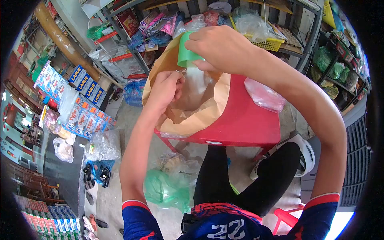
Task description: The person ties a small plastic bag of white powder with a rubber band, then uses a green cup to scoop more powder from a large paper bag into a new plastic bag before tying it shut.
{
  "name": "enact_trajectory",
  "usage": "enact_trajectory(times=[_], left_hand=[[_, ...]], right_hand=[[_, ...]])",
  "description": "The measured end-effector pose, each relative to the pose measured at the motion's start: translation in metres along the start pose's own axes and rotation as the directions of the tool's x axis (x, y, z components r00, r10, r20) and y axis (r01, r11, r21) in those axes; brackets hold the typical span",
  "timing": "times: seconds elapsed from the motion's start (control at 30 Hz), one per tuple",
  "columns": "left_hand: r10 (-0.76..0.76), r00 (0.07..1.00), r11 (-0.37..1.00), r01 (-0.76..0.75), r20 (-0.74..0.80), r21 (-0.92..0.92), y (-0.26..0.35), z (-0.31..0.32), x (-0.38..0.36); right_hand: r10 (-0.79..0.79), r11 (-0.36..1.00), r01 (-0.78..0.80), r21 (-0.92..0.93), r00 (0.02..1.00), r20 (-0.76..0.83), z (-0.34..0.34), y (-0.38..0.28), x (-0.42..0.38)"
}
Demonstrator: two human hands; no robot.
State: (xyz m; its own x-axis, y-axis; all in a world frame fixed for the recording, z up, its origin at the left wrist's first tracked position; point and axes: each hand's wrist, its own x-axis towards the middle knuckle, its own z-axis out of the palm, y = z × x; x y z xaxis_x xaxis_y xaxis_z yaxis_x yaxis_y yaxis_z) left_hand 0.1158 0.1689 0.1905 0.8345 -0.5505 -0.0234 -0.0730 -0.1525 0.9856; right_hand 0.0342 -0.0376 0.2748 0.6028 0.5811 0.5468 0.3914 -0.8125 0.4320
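Right at the centre, a small green plastic cup (186, 50) is tipped over the mouth of a clear thin plastic bag (195, 86), held above a large open brown paper sack (188, 116). The right hand (218, 48) is clenched around the cup from above, fingers wrapped over its upper side. The left hand (166, 89) pinches the rim of the clear bag between thumb and fingers, keeping it open just beneath the cup. The clear bag hangs inside the opening of the paper sack, whose folded-back rim spreads wide across the left part of a red plastic table (244, 120). What is inside the sack cannot be made out.

On the right corner of the table lies a knotted clear plastic bag with pinkish contents (264, 96). Under the table, by the person's black-trousered knees, sit a crumpled green plastic bag (166, 188) and more clear bags. Beyond the table stand metal shelves with packaged goods and a yellow plastic basket (270, 43). To the left, blue and white cartons (86, 86) are stacked along the floor.
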Motion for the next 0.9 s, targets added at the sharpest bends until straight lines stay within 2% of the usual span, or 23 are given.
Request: enact_trajectory(times=[0.3, 0.73, 0.83, 0.9], left_hand=[[0.012, 1.000, 1.000, -0.013, 0.007, 0.015, 0.000, 0.000, 0.001], [0.043, 0.998, 0.998, -0.041, -0.035, 0.045, 0.002, -0.007, -0.002], [0.088, 0.994, 0.985, -0.077, -0.071, 0.155, 0.005, -0.010, -0.006], [0.215, 0.973, 0.915, -0.172, -0.080, 0.366, -0.001, -0.014, -0.009]], right_hand=[[-0.041, 0.999, 0.041, -0.005, 0.997, -0.060, -0.001, -0.003, 0.000], [-0.085, 0.994, 0.083, -0.065, 0.996, -0.026, 0.003, -0.010, -0.006], [-0.073, 0.997, 0.073, -0.024, 0.997, 0.015, 0.005, -0.011, -0.009], [-0.057, 0.998, 0.056, 0.014, 0.996, 0.074, 0.006, -0.014, -0.010]])
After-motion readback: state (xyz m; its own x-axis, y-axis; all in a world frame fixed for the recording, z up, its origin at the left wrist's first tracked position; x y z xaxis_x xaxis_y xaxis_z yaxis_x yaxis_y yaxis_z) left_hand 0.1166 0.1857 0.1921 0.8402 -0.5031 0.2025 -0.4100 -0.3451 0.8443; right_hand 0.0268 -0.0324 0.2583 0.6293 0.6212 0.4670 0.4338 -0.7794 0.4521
